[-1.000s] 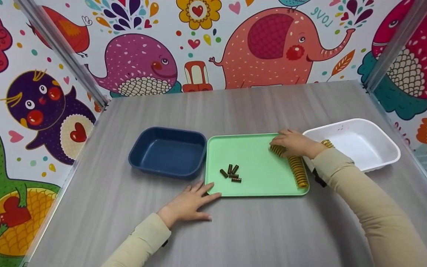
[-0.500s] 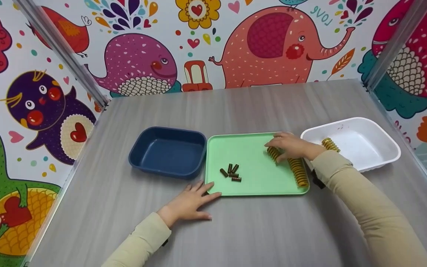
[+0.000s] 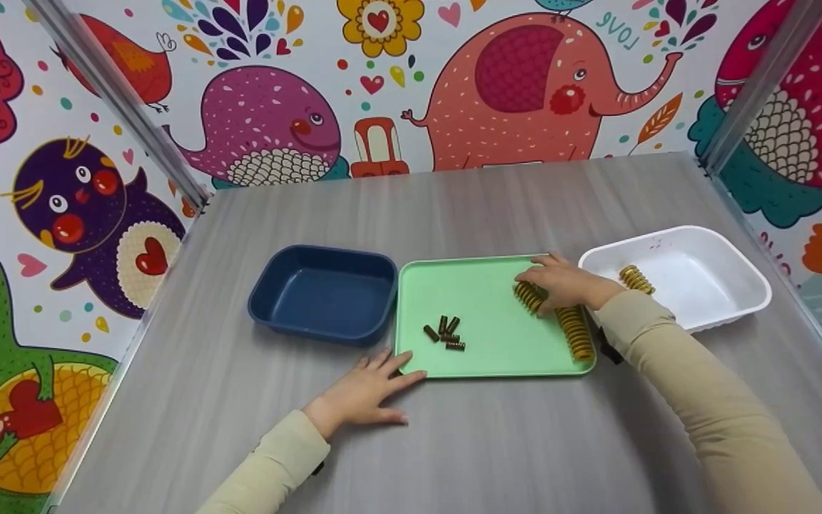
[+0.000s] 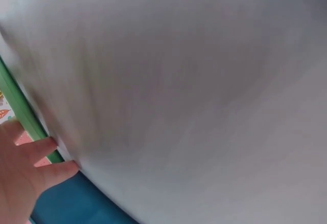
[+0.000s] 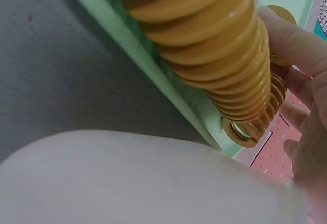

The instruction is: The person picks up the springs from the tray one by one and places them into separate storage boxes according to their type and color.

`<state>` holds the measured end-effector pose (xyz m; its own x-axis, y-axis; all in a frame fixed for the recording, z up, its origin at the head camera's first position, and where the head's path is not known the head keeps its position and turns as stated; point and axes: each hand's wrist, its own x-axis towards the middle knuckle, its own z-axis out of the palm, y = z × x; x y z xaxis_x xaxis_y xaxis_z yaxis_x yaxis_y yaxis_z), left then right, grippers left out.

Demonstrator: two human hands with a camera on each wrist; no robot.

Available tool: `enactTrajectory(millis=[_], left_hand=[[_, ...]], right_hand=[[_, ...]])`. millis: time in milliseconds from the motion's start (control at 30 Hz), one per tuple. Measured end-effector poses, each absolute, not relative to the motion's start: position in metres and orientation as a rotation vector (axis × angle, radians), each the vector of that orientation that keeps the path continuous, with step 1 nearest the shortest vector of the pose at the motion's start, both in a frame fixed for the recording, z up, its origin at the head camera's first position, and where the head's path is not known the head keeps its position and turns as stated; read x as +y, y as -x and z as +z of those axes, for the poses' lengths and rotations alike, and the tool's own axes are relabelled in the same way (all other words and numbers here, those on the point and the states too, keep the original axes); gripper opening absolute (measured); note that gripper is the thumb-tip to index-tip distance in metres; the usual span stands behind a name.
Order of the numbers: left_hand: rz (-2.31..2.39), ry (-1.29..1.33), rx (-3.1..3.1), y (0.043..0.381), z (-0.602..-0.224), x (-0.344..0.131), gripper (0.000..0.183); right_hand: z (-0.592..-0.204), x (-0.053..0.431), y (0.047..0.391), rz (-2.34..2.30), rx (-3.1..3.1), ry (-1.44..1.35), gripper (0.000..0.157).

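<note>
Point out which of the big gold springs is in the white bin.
The gold spring near the bin's left wall in the head view; the other gold springs in view are at the right side of the green tray.

The head view looks from high up, forward and down, far enough back to catch most of the tabletop (image 3: 482, 442), the patterned wall (image 3: 397, 78), green tray (image 3: 489, 285), blue bin (image 3: 318, 293) and white bin (image 3: 703, 278); over to the left wrist, close in, mostly blurred tabletop, left fingers (image 4: 59, 173) squeezed into the lower left corner; the tray's rim slants past them, and rim, fingers and blue bin are shared with the head view; the right wrist is tilted and nearest of all, facing along the tray's edge, yellow springs (image 5: 204, 45) looming large, right fingers (image 5: 301, 45) at the side; springs, fingers and tray it shares with the head view.
</note>
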<state>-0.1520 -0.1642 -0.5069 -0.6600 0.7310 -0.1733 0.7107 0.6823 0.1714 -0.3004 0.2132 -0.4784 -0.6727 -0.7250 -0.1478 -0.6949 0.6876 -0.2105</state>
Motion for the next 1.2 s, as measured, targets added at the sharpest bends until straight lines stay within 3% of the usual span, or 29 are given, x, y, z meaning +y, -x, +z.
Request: enactTrajectory(millis=[533,867,1200], left_hand=[[0.106,-1.123,2.661,0.152,-0.510,-0.164,0.072],[0.123,-1.131,2.659,0.153,-0.509,-0.164,0.072],[0.160,-1.101,2.653,0.152,-0.508,-0.163,0.072]], right_hand=[[-0.481,0.210,0.301,-0.243,2.706,1.257,0.055],[-0.460,0.210,0.305,-0.370,2.645,1.349,0.053],[-0.435,0.219,0.304,-0.485,2.620,1.270,0.052]])
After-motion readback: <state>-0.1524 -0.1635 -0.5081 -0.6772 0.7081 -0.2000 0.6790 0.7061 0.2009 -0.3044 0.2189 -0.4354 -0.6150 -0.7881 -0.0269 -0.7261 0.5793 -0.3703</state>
